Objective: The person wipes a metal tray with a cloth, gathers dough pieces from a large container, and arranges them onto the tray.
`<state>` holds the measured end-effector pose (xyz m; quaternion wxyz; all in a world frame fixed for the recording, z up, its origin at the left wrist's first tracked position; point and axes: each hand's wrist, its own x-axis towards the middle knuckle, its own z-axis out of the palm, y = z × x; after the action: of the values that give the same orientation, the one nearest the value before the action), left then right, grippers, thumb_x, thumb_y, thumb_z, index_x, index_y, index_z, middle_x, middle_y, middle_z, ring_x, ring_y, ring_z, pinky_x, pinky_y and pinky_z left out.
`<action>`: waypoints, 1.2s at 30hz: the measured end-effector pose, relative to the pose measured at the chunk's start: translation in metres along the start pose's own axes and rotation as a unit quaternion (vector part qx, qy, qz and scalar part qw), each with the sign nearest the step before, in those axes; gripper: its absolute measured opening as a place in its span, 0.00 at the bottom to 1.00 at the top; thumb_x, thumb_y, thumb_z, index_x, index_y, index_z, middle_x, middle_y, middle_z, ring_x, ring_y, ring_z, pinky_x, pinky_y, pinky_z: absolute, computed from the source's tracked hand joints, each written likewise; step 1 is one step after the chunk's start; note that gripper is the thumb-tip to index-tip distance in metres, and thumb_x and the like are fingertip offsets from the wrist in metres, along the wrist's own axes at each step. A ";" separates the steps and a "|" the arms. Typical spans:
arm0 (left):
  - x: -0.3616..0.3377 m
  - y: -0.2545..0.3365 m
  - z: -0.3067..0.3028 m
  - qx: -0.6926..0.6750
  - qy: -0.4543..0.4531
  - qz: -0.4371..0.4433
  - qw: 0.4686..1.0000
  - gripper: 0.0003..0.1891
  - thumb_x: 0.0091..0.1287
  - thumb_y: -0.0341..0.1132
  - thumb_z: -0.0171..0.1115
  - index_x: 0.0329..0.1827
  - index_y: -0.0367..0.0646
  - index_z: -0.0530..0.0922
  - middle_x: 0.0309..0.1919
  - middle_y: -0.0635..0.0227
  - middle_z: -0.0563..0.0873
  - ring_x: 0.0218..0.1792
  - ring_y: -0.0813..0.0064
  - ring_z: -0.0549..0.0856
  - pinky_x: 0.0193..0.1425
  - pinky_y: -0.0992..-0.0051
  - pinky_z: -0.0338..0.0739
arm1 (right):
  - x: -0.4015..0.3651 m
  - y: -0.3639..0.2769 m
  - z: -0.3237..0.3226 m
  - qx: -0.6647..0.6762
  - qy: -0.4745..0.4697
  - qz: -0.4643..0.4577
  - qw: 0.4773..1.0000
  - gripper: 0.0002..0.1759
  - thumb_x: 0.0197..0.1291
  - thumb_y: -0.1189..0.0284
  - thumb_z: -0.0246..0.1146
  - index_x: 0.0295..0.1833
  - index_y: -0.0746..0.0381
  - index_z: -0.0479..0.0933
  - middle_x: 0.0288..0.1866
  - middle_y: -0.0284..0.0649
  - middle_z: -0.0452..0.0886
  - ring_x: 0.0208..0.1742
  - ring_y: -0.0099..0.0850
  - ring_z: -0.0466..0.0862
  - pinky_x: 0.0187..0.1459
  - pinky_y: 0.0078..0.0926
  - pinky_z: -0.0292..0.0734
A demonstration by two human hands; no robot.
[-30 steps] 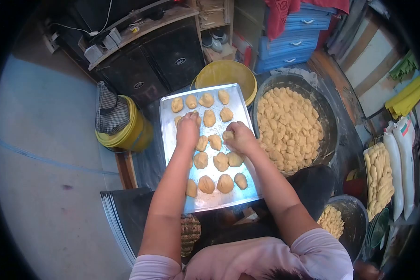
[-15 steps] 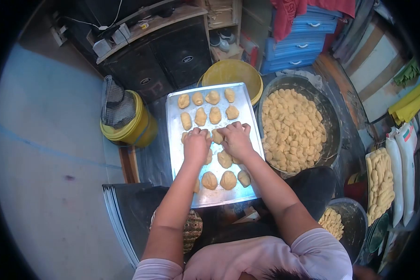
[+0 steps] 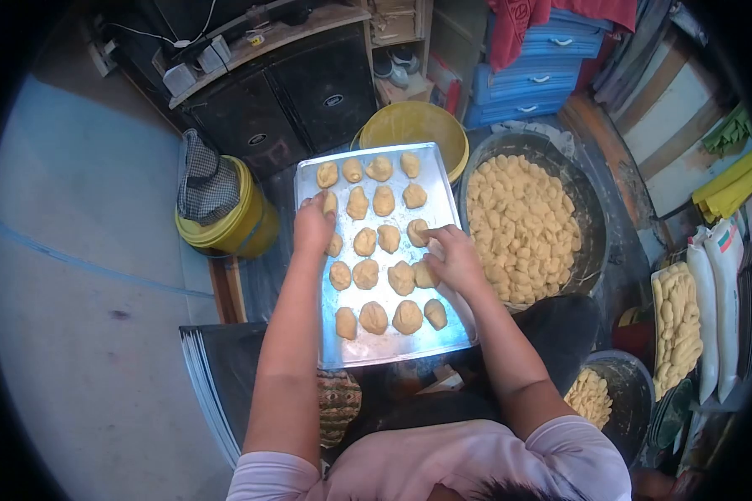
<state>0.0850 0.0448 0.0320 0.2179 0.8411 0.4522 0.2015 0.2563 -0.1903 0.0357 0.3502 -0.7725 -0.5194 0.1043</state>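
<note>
Rows of dough pieces (image 3: 383, 200) lie on a shiny metal tray (image 3: 393, 351) across my lap. My left hand (image 3: 312, 225) is at the tray's left side, its fingertips on a dough piece in the second row; whether they grip it is unclear. My right hand (image 3: 454, 257) reaches over the right side, thumb and fingers closed at the right end of a dough piece (image 3: 418, 233) in the third row. Another piece (image 3: 426, 275) lies just below that hand, in the fourth row.
Right of the tray stands a large dark tub (image 3: 595, 225) heaped with dough pieces. Yellow buckets (image 3: 259, 219) stand at left and behind the tray. At lower right are a smaller dough tub (image 3: 631, 392) and a dough-filled tray (image 3: 677, 326). Blue drawers (image 3: 530, 79) stand behind.
My left hand has moved left and up from the middle of the tray to its left side. My right hand has shifted right, uncovering the middle dough pieces.
</note>
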 end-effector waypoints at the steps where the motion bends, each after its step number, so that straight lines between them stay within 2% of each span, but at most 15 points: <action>1: -0.003 0.004 -0.002 0.001 0.000 0.000 1.000 0.25 0.56 0.33 0.66 0.59 0.40 0.75 0.52 0.48 0.78 0.55 0.49 0.78 0.58 0.61 0.73 | -0.001 -0.003 -0.002 0.003 0.000 0.008 1.000 0.22 0.47 0.70 0.69 0.51 0.60 0.77 0.46 0.44 0.77 0.49 0.44 0.77 0.52 0.38 0.73; 4: -0.022 0.014 -0.009 -0.017 0.079 0.017 0.997 0.25 0.56 0.35 0.66 0.59 0.42 0.75 0.53 0.50 0.77 0.54 0.49 0.77 0.58 0.60 0.73 | -0.011 -0.014 -0.008 0.017 -0.086 0.093 0.992 0.24 0.48 0.67 0.69 0.53 0.60 0.76 0.48 0.44 0.76 0.50 0.44 0.79 0.52 0.38 0.74; 7: -0.051 0.020 -0.022 0.035 0.025 0.002 0.999 0.24 0.56 0.36 0.67 0.57 0.43 0.77 0.53 0.50 0.77 0.56 0.48 0.76 0.59 0.58 0.72 | -0.017 -0.014 -0.007 0.017 -0.132 0.088 0.987 0.25 0.47 0.66 0.70 0.53 0.61 0.76 0.48 0.46 0.76 0.50 0.45 0.80 0.51 0.38 0.75; 9: -0.066 0.016 -0.027 0.065 -0.064 0.030 0.995 0.21 0.56 0.34 0.66 0.55 0.43 0.79 0.52 0.52 0.77 0.54 0.49 0.77 0.57 0.59 0.73 | -0.016 -0.012 -0.003 0.032 -0.123 0.089 0.988 0.25 0.48 0.65 0.69 0.53 0.62 0.76 0.48 0.46 0.76 0.48 0.45 0.80 0.51 0.38 0.75; 14: -0.071 -0.002 -0.019 -0.030 -0.070 0.000 0.997 0.19 0.57 0.28 0.63 0.54 0.42 0.79 0.52 0.54 0.77 0.51 0.51 0.79 0.55 0.62 0.75 | -0.018 -0.012 0.011 0.042 -0.105 0.092 0.989 0.25 0.46 0.65 0.69 0.52 0.61 0.77 0.48 0.44 0.76 0.50 0.44 0.78 0.52 0.38 0.73; 16: -0.073 -0.003 -0.018 -0.035 -0.060 -0.002 0.998 0.19 0.57 0.27 0.62 0.54 0.42 0.79 0.52 0.55 0.78 0.50 0.51 0.80 0.54 0.63 0.76 | -0.023 -0.018 0.012 -0.098 -0.068 -0.067 0.991 0.24 0.44 0.66 0.70 0.51 0.56 0.78 0.50 0.38 0.76 0.56 0.38 0.73 0.58 0.39 0.65; 18: -0.079 0.001 -0.013 0.006 0.028 0.035 0.999 0.19 0.58 0.28 0.61 0.55 0.43 0.79 0.51 0.57 0.79 0.50 0.52 0.79 0.55 0.60 0.74 | -0.025 -0.027 0.013 -0.101 -0.090 -0.072 0.988 0.25 0.44 0.66 0.70 0.52 0.54 0.78 0.50 0.37 0.76 0.58 0.37 0.70 0.59 0.40 0.60; 21: -0.094 0.038 -0.030 0.063 0.024 0.102 0.993 0.18 0.58 0.31 0.61 0.53 0.44 0.80 0.50 0.59 0.79 0.51 0.55 0.78 0.54 0.58 0.73 | -0.025 -0.030 0.022 -0.122 -0.125 -0.076 0.982 0.28 0.44 0.65 0.69 0.55 0.52 0.77 0.50 0.34 0.75 0.59 0.35 0.68 0.61 0.45 0.55; 23: -0.107 0.042 -0.018 0.077 -0.003 0.125 0.989 0.17 0.57 0.35 0.63 0.51 0.46 0.80 0.48 0.61 0.80 0.51 0.59 0.77 0.56 0.59 0.69 | -0.024 -0.033 0.026 -0.142 -0.122 -0.076 0.979 0.26 0.46 0.65 0.68 0.55 0.52 0.78 0.50 0.33 0.75 0.59 0.35 0.68 0.61 0.45 0.56; 25: -0.117 0.047 -0.012 0.148 -0.090 0.209 0.962 0.17 0.56 0.38 0.65 0.49 0.47 0.81 0.46 0.62 0.81 0.51 0.63 0.77 0.57 0.62 0.65 | -0.020 -0.038 0.022 -0.131 -0.138 -0.080 0.978 0.24 0.46 0.65 0.69 0.52 0.54 0.78 0.49 0.34 0.75 0.59 0.35 0.68 0.60 0.44 0.56; 26: -0.117 0.048 -0.011 0.134 -0.130 0.160 0.969 0.17 0.55 0.39 0.66 0.49 0.47 0.82 0.44 0.63 0.81 0.51 0.65 0.77 0.57 0.63 0.62 | -0.016 -0.040 0.019 -0.122 -0.155 -0.081 0.977 0.22 0.46 0.65 0.69 0.50 0.56 0.79 0.48 0.34 0.76 0.59 0.36 0.69 0.59 0.44 0.56; 31: -0.115 0.053 -0.011 0.160 -0.096 0.135 0.973 0.16 0.57 0.40 0.65 0.48 0.46 0.82 0.45 0.62 0.81 0.52 0.63 0.77 0.56 0.61 0.62 | 0.022 -0.036 0.028 -0.094 -0.090 -0.062 0.990 0.24 0.46 0.62 0.70 0.52 0.54 0.79 0.50 0.33 0.76 0.60 0.36 0.69 0.60 0.49 0.55; 33: -0.107 0.053 -0.006 0.159 -0.076 0.143 0.974 0.16 0.58 0.40 0.64 0.49 0.46 0.82 0.45 0.62 0.81 0.52 0.63 0.77 0.56 0.60 0.62 | 0.031 -0.034 0.042 -0.134 -0.021 -0.116 0.984 0.25 0.46 0.62 0.71 0.53 0.52 0.79 0.52 0.31 0.76 0.61 0.35 0.69 0.62 0.52 0.53; 35: -0.095 0.051 0.007 0.092 0.046 0.185 0.977 0.17 0.59 0.40 0.64 0.51 0.46 0.81 0.46 0.61 0.81 0.52 0.61 0.76 0.57 0.59 0.61 | 0.037 -0.037 0.043 -0.157 -0.056 -0.098 0.981 0.27 0.46 0.62 0.71 0.55 0.52 0.77 0.54 0.32 0.76 0.62 0.35 0.68 0.64 0.53 0.51; 36: -0.091 0.052 0.010 0.109 0.048 0.202 0.972 0.18 0.59 0.39 0.64 0.52 0.48 0.80 0.45 0.62 0.81 0.53 0.61 0.76 0.56 0.60 0.61 | 0.040 -0.036 0.044 -0.165 -0.070 -0.072 0.981 0.28 0.46 0.61 0.71 0.57 0.51 0.77 0.54 0.32 0.76 0.62 0.35 0.68 0.64 0.53 0.51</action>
<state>0.0791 -0.0597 0.0394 0.0580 0.9230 0.3022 0.2310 0.2247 -0.1283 0.0346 0.1870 -0.7708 -0.6073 0.0451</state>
